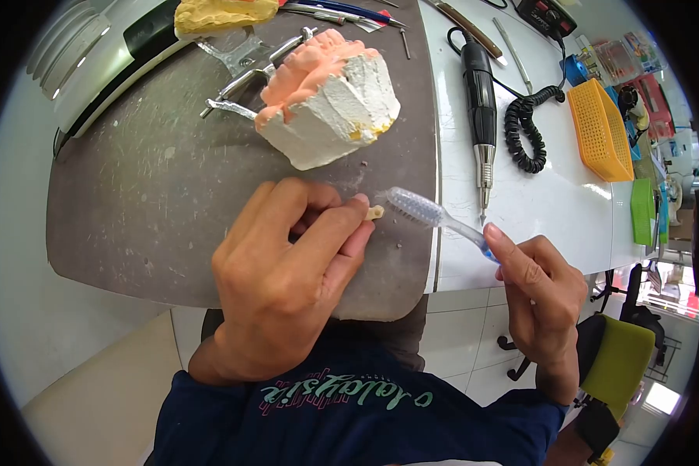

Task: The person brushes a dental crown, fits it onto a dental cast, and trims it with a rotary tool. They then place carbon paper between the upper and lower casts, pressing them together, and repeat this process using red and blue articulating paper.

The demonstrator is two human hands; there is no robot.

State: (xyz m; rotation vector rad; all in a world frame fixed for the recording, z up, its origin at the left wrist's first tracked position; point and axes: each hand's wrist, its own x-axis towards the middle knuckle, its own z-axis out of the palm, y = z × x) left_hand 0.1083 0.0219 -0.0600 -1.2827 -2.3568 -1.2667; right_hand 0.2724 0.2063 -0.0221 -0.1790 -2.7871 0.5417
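My left hand [287,264] pinches a small cream-coloured dental piece [374,213] between thumb and fingers, low over the grey board [171,233]. Only its end, with a small dark hollow, shows past my fingertips; the rest is hidden. In my right hand [540,291] is a toothbrush [415,208] with a clear bluish handle, gripped near the lower part. Its bristled head points left, right beside the dental piece. Beyond my left hand stands a dental plaster model [334,109], pink on the teeth and gums and white at the base, attached to a metal articulator [245,78].
A black handpiece [480,101] with a coiled cord [525,132] lies on the white tabletop at right. A yellow basket [600,128] and a green container [643,211] stand farther right. Slim metal tools [342,11] and a yellow model [221,15] sit at the back.
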